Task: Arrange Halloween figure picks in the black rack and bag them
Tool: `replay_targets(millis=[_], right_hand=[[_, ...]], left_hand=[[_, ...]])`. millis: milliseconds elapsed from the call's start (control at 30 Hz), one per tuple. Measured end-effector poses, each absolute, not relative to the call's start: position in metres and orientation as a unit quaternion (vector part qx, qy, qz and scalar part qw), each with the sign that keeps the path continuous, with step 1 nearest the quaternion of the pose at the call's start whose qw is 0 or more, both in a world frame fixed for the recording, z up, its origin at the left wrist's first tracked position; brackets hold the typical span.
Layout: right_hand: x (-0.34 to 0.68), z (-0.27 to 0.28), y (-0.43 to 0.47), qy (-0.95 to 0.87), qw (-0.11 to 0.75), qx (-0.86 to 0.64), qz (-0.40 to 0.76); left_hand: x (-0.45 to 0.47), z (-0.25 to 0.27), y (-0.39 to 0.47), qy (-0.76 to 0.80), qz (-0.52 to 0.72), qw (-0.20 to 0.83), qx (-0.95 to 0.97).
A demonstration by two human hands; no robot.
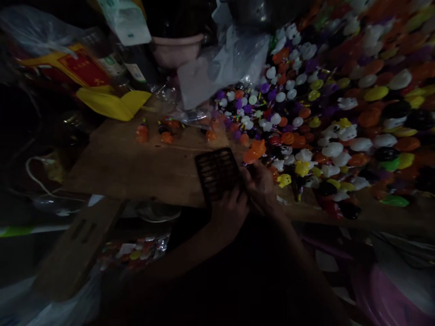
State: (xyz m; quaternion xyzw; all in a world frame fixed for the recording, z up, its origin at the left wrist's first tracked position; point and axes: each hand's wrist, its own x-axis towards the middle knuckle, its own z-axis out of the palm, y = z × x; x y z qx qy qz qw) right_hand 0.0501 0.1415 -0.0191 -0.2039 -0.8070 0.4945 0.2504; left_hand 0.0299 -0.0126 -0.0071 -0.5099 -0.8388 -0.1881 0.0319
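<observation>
Bare forearms (193, 253) are slanting in from the lower edge of this dim view, their hands converging near its middle. Left hand (229, 213) is lying with bent fingers at the near edge of a dark slotted tray (217, 174); whether they are gripping it is impossible to tell. Right hand (263, 185) is curling its fingers just off the tray's four o'clock corner; shadow is hiding whether they are closing on anything. An orange figure (254, 151) is sitting right by those fingertips, at two o'clock from the tray, and touching or apart cannot be told.

Taking the tray as the dial's centre, it is lying on a wooden worktop (146, 167), its slots showing pale strips. A heap of small colourful figures (333, 149) is spreading from one to three o'clock. Several orange pieces (166, 137) are lying at ten, and farther that way a yellow object (113, 104) is resting before a red-and-yellow package (84, 68). Clear plastic (244, 59) is crumpling at twelve, a pink basin (178, 50) is standing at eleven, and a slotted wooden board (81, 244) is jutting out at eight.
</observation>
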Motion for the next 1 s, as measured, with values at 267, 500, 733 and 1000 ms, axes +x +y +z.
replay_targets(millis=[267, 500, 733, 1000], right_hand=[[0.038, -0.022, 0.125, -0.762, 0.23, -0.222, 0.564], [0.029, -0.024, 0.133, -0.801, 0.195, -0.198, 0.531], [-0.018, -0.033, 0.094, -0.744, 0.205, -0.16, 0.615], [-0.053, -0.04, 0.076, -0.759, 0.19, -0.17, 0.599]], left_hand=[[-0.106, -0.02, -0.055, -0.87, -0.267, 0.02, -0.415], [-0.091, -0.04, -0.07, -0.897, -0.279, 0.032, -0.342], [-0.091, -0.038, -0.066, -0.926, -0.257, 0.03, -0.275], [-0.095, -0.05, -0.064, -0.924, -0.283, 0.038, -0.255]])
